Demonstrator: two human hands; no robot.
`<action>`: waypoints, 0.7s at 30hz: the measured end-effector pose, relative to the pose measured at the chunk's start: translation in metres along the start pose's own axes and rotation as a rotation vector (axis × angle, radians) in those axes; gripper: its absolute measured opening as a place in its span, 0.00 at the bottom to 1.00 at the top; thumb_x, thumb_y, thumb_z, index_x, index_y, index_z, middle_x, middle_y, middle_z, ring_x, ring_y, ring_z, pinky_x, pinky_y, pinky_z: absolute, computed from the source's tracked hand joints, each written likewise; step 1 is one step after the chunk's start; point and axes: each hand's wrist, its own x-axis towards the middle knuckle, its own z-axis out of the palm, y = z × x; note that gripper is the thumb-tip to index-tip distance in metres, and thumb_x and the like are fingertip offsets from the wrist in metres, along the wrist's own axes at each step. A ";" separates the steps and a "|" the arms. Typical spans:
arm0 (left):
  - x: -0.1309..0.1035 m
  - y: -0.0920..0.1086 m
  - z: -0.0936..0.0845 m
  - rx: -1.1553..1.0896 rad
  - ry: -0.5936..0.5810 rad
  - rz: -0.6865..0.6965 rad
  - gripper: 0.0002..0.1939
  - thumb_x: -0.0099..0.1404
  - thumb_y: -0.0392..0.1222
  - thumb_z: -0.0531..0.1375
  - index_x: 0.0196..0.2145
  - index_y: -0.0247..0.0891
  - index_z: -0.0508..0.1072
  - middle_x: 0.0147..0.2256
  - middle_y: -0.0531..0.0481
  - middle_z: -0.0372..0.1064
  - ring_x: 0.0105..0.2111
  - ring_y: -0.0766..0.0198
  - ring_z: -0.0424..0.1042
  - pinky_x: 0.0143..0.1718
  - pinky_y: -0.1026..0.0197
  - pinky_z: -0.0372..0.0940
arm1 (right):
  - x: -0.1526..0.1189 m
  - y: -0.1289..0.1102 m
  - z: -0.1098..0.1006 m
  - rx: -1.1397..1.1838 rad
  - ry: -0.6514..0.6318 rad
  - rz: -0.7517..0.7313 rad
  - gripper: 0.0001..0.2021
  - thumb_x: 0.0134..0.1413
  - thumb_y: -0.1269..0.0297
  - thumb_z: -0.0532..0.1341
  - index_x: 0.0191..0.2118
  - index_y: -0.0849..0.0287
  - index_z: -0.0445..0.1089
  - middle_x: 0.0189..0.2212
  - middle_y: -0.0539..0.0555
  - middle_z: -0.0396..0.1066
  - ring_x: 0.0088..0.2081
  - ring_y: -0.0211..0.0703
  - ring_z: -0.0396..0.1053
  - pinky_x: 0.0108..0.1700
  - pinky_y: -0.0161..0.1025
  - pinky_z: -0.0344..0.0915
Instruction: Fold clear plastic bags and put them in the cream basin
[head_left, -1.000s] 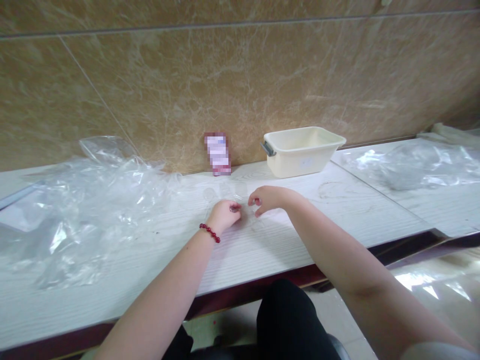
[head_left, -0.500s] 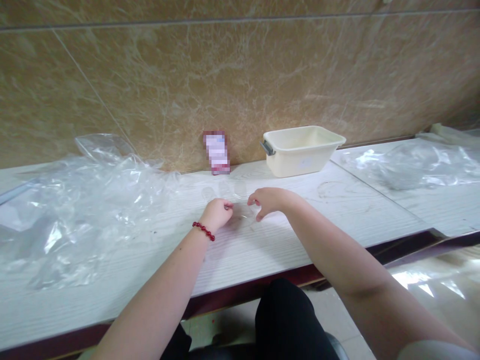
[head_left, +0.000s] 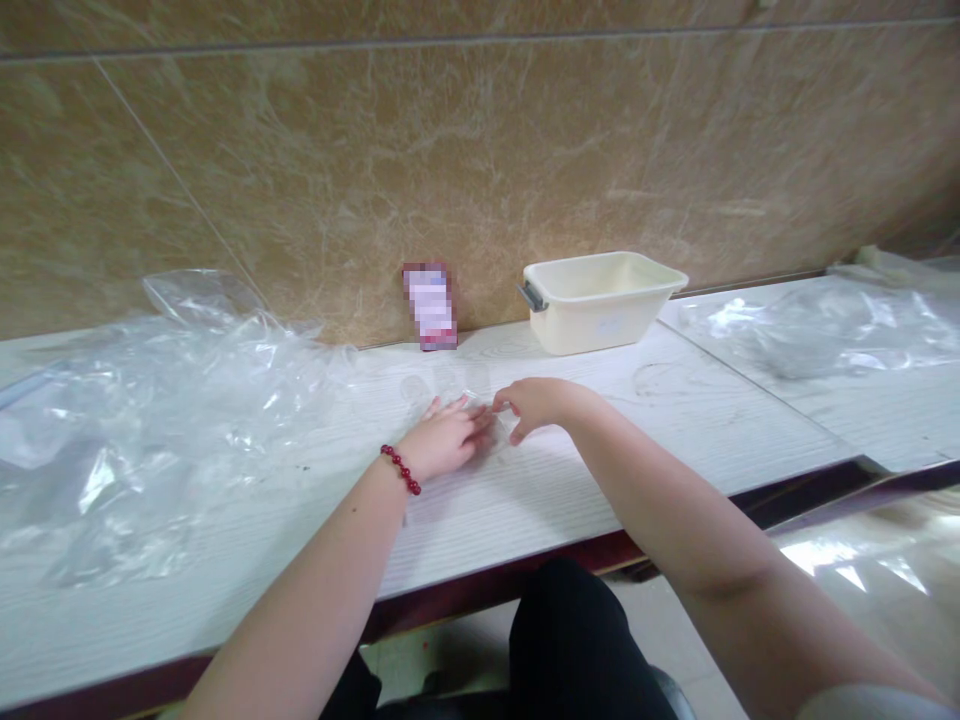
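Note:
My left hand (head_left: 442,440), with a red bead bracelet (head_left: 401,470) at its wrist, lies palm down with fingers spread over a clear plastic piece on the white table (head_left: 480,520). Just right of it, my right hand (head_left: 529,408) is curved, thumb and fingers apart, at the right side of the clear plastic (head_left: 504,432). The hands and the glare hide the plastic's full outline. Small clear round pieces (head_left: 415,387) lie just beyond my left hand.
A large heap of clear plastic bags (head_left: 202,400) covers the left side. A cream bin (head_left: 592,325) and an upright red-edged card or phone (head_left: 433,308) stand near the wall. More clear plastic (head_left: 832,325) lies at the right.
My left hand has gone from a pinch near the plastic to lying flat with spread fingers over it. My right hand has hardly moved.

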 end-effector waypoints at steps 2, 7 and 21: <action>-0.002 0.005 -0.001 -0.007 -0.075 -0.012 0.23 0.59 0.49 0.43 0.52 0.44 0.54 0.55 0.52 0.47 0.55 0.51 0.42 0.49 0.39 0.37 | 0.000 0.002 0.001 0.008 0.007 -0.006 0.32 0.30 0.58 0.63 0.48 0.58 0.59 0.36 0.54 0.66 0.38 0.44 0.63 0.36 0.34 0.56; -0.008 0.001 -0.010 0.010 -0.204 -0.127 0.22 0.60 0.50 0.41 0.50 0.45 0.56 0.55 0.51 0.45 0.55 0.49 0.39 0.47 0.35 0.34 | 0.000 0.006 0.003 0.038 -0.006 0.011 0.32 0.30 0.57 0.63 0.48 0.58 0.58 0.38 0.54 0.66 0.38 0.45 0.63 0.35 0.35 0.56; -0.017 -0.004 -0.019 0.112 -0.162 -0.278 0.21 0.59 0.47 0.43 0.47 0.40 0.62 0.53 0.47 0.51 0.54 0.51 0.44 0.48 0.39 0.37 | -0.002 0.006 0.002 0.089 -0.028 0.024 0.32 0.30 0.57 0.63 0.48 0.56 0.57 0.39 0.54 0.65 0.38 0.45 0.64 0.35 0.35 0.56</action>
